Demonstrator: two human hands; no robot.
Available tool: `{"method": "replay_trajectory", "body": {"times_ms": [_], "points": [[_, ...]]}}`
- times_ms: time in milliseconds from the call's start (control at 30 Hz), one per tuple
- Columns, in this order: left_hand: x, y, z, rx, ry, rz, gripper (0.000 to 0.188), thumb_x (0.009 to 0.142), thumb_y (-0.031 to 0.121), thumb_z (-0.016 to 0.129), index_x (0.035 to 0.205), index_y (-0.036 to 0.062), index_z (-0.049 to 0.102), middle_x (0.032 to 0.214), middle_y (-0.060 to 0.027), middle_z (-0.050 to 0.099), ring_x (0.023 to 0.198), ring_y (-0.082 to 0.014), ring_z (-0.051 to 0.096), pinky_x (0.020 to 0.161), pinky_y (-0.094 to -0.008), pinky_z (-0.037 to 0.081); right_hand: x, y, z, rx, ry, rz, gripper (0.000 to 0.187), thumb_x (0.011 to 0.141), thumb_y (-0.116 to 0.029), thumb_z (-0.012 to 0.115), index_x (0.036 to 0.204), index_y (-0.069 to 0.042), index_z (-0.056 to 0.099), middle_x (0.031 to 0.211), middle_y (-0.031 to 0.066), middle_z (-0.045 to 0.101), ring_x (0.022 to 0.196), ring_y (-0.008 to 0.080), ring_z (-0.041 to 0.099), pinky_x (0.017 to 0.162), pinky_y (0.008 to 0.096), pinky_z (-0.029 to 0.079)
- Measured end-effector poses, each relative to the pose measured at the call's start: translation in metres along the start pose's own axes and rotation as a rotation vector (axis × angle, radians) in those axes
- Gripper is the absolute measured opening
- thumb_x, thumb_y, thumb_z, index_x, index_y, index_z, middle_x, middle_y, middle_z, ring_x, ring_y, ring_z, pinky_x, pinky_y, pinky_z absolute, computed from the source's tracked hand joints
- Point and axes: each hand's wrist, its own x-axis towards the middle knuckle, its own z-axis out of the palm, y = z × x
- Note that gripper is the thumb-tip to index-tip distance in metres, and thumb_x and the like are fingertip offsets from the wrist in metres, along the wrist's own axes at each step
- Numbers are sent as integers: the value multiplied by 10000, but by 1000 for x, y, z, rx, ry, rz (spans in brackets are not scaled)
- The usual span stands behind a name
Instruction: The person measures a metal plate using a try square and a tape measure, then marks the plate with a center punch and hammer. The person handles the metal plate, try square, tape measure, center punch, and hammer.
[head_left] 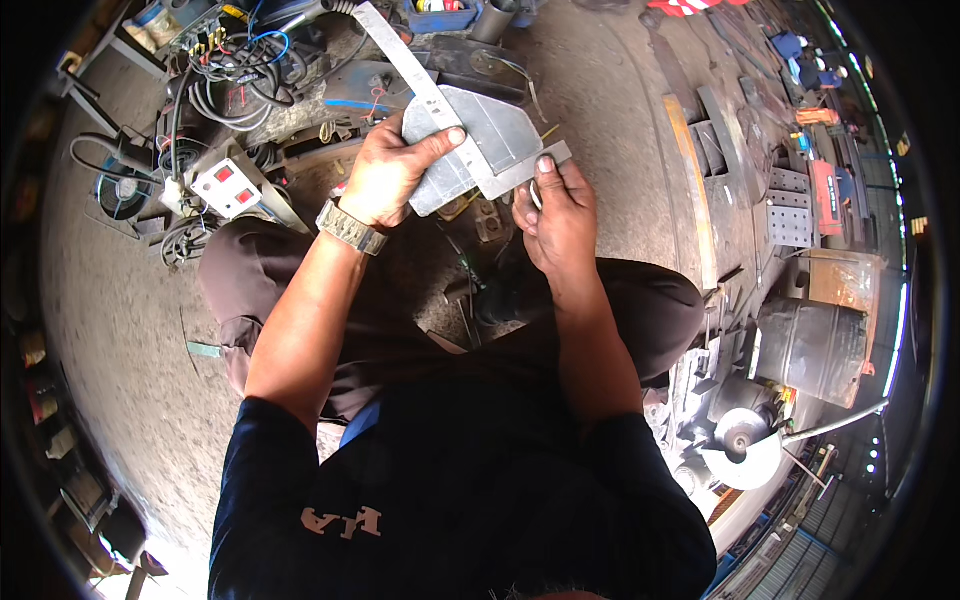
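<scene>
Grey metal bracket clamped in left hand fingers; right hand pinches its corner

- White switch box, upper left on the floor beside the cables: rectangular, with two red square fields on its face.
- Brown cardboard box, far right: open, squarish.
- Dark shirt, lower centre: pale lettering.

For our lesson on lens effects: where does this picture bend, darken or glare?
Head view: fisheye bends the floor toward a dark vignetted rim; the metal plate between left hand and right hand is sharp and evenly daylit; glare whitens the grinder disc.
</scene>
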Motion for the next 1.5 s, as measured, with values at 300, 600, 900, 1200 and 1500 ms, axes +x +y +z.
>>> {"method": "replay_trajectory", "body": {"times_ms": [300, 600, 900, 1200, 1500], "points": [[6, 4, 1, 88, -21, 20, 292, 887, 71, 777, 1138, 3, 646, 1033, -88, 723, 909, -181, 704, 804, -331, 582, 6, -5, 1, -35, 8, 27, 120, 1066, -140, 517, 1061, -43, 587, 826, 17, 552, 535, 65, 408, 443, 225, 331], [9, -3, -2, 25, -12, -16, 324, 886, 69, 777, 1166, 4, 627, 1027, -88, 719, 903, -185, 707, 797, -336, 590, 7, -2, -1, -10, 1, 23, 121, 1064, -136, 522, 1084, -46, 600, 808, 6, 549, 533, 56, 402, 441, 218, 328], [6, -1, 1, 49, 9, -3, 333, 881, 75, 784, 1165, 0, 628, 1027, -91, 719, 895, -183, 706, 779, -327, 587, 7, -4, 1, -34, 24, 29, 122, 1067, -151, 521, 1072, -52, 593, 802, 3, 545, 542, 57, 407, 446, 221, 333], [7, -2, 0, 139, 48, 17, 315, 877, 61, 777, 1154, -10, 646, 1007, -92, 723, 885, -179, 697, 790, -325, 571, 10, 2, -4, -14, -10, 20, 111, 1060, -139, 531, 1055, -42, 587, 822, 19, 556, 548, 65, 427, 434, 206, 328], [8, -5, 1, 77, 69, 20, 307, 871, 47, 775, 1146, -16, 653, 1006, -92, 725, 873, -173, 694, 784, -319, 567, 10, 8, -8, 18, -37, 0, 105, 1062, -129, 522, 1065, -45, 586, 845, 18, 558, 562, 61, 420, 450, 201, 327]]}}
